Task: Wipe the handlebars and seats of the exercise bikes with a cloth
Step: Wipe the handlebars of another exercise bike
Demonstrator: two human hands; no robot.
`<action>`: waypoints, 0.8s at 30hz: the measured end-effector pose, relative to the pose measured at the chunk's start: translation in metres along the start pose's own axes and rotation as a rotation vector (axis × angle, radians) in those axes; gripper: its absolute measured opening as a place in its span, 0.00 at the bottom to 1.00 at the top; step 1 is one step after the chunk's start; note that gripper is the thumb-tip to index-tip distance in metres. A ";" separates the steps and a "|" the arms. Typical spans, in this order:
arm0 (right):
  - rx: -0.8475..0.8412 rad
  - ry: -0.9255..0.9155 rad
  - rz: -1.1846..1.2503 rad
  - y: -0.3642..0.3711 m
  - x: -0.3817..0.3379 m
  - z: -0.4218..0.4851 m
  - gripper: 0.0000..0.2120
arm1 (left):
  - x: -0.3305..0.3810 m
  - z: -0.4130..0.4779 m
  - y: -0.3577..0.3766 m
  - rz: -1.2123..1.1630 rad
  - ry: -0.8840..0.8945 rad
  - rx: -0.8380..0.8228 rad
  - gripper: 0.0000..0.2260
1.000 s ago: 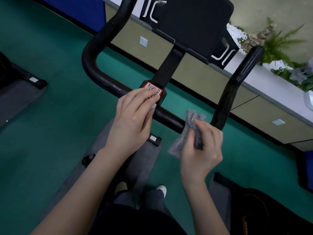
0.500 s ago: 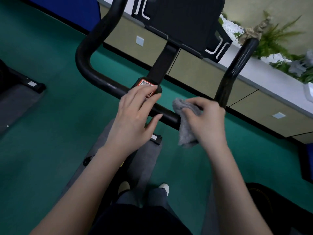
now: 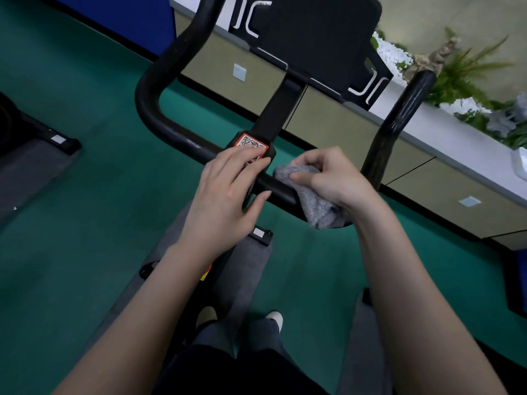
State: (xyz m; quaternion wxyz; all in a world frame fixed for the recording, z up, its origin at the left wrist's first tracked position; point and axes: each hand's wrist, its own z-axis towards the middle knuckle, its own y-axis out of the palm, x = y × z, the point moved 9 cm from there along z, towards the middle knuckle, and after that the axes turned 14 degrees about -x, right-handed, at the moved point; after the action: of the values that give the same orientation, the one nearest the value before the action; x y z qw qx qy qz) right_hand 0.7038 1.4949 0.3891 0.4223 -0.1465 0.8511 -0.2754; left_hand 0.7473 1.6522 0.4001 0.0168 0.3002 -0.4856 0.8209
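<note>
Grey and nubbly, the soft cloth (image 3: 316, 206) is bunched in my right hand (image 3: 336, 178) and draped over the black tubular handlebar (image 3: 182, 139), just right of the red-edged QR sticker (image 3: 251, 142) on the centre clamp. My thumb and curled fingers (image 3: 319, 159) pinch it against the cross tube, and a loose tail hangs below the bar. My left hand (image 3: 225, 195) lies across the sticker with its fingers straight and close together and the thumb stretched toward the tube — steadying, not gripping.

I judge the cloth light and limp. It will fold round the tube wherever I squeeze, and it may slip off if I hold only a corner, so a full wad under the palm is the better hold. The handlebar looks rigid and glossy, smooth enough for the cloth to slide along. At the bend toward the upright horn (image 3: 399, 115), well right of the sticker, the wad will want wrapping rather than pressing flat.

Much is out of sight — the seat is not in view at all. My right hand and the cloth cover the tube beneath them, so I cannot tell how clean that stretch is. The black console panel (image 3: 319, 38) beyond the sticker is cut off at the top edge, and the sticker's print is half under my fingers.
</note>
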 end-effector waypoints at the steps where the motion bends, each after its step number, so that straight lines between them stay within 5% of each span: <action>1: 0.028 -0.011 0.018 0.002 -0.002 0.000 0.04 | 0.000 0.000 0.000 0.002 -0.002 0.002 0.19; 7: 0.139 0.049 -0.177 -0.015 0.015 -0.025 0.04 | 0.001 0.000 0.001 0.006 0.012 -0.004 0.18; 15: 0.828 -0.208 -0.030 0.014 0.018 -0.108 0.10 | -0.001 0.000 0.003 0.008 0.009 -0.019 0.18; 24: 1.171 -0.225 0.248 0.061 0.046 -0.126 0.12 | -0.002 0.000 0.000 -0.033 0.019 -0.030 0.16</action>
State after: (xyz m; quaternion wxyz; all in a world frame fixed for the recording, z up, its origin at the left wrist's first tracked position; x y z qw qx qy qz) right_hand 0.5744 1.5650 0.3853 0.5491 0.1820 0.5191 -0.6292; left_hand 0.7487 1.6522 0.3989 0.0393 0.3001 -0.4926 0.8159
